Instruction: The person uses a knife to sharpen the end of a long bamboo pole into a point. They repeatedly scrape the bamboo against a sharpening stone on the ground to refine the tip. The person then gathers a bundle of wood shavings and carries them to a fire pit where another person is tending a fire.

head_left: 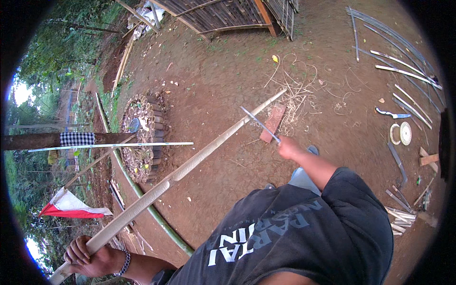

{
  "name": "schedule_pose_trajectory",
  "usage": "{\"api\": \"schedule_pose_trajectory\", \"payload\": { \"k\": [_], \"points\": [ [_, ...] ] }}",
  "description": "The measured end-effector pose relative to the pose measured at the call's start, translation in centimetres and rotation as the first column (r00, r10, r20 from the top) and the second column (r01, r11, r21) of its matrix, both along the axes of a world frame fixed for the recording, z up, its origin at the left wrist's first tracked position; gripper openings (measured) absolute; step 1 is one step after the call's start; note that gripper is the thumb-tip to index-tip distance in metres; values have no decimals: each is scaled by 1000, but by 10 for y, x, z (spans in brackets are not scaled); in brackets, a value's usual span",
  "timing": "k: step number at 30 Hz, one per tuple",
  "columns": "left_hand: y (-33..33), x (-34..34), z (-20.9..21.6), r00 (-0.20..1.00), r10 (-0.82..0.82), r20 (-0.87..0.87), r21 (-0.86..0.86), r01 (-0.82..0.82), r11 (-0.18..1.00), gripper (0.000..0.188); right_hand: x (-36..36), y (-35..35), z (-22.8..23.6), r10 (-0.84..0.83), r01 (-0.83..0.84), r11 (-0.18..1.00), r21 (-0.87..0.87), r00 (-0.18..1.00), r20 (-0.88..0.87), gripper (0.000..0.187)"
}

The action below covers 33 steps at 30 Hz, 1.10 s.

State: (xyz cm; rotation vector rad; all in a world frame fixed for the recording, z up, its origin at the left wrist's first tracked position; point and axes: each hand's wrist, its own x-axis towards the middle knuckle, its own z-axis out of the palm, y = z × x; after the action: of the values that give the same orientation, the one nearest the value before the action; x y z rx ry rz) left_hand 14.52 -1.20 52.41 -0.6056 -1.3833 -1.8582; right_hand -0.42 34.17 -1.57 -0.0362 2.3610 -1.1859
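Outdoor bamboo-working yard: bare dirt ground [228, 80], split bamboo strips [403, 71] (shavings [297, 95] too), woven bamboo panels [223, 14].

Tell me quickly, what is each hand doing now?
Left hand: closed around the bamboo pole.
Right hand: closed on the knife.

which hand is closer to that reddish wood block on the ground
Right. The right hand, gripping a knife, is just below the reddish block. The left hand grips the bamboo pole at its near end, far from the block.
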Motion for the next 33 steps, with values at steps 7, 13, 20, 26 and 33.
{"api": "schedule_pose_trajectory", "payload": {
  "k": [7, 13, 20, 26, 33],
  "points": [
    [16, -28, 30, 990, 127, 56, -56, -123, 991, 40, -26, -10, 69, 137, -145, 974, -173, 989, -57, 30],
    [45, -57, 52, 992, 115, 57, -125, -107, 986, 35, -47, 13, 16, 112, -110, 991, -75, 993, 34, 30],
    [53, -61, 71, 928, 341, 151, -75, -333, 940, 35, -52, 11, 52, 12, -9, 971, -237, 1000, 11, 31],
    [73, -80, 71, 964, 247, 102, -192, -225, 955, 40, -73, 73, -39, -33, 22, 998, 64, 984, 176, 27],
    [63, -148, 103, 845, 534, 28, -458, -464, 758, 31, -30, 166, -138, -122, 24, 942, 335, 954, 273, 34]
  ]
}}
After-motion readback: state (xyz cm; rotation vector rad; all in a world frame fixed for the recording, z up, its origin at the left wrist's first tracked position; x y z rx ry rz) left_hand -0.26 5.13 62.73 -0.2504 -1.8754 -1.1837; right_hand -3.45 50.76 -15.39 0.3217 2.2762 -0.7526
